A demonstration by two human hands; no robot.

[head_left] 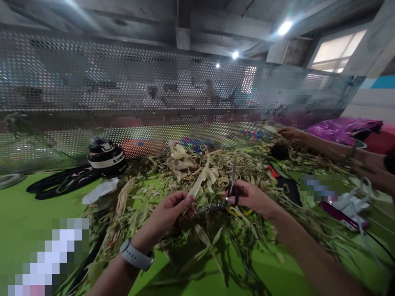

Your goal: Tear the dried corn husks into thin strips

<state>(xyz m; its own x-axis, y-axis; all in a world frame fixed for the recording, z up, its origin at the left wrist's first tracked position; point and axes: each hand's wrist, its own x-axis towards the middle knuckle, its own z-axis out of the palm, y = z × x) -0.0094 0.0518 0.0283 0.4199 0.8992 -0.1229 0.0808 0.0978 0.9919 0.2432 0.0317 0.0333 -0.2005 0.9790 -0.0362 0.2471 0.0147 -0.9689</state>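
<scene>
My left hand [173, 211], with a grey watch on its wrist, pinches the lower end of a long pale dried leaf strip [202, 174] that curves upward. My right hand [249, 197] is closed around the handles of a pair of scissors [232, 181], whose blades point up beside the strip. Both hands hover over a heap of dried husks and leaves [191, 164] spread on a green table [37, 205].
A black and white helmet [105, 156] and black straps sit at the left by a perforated metal screen [123, 94]. Another person's hand [291, 132] and arm reach in from the right. A purple handled tool [342, 216] and white cloth lie at right.
</scene>
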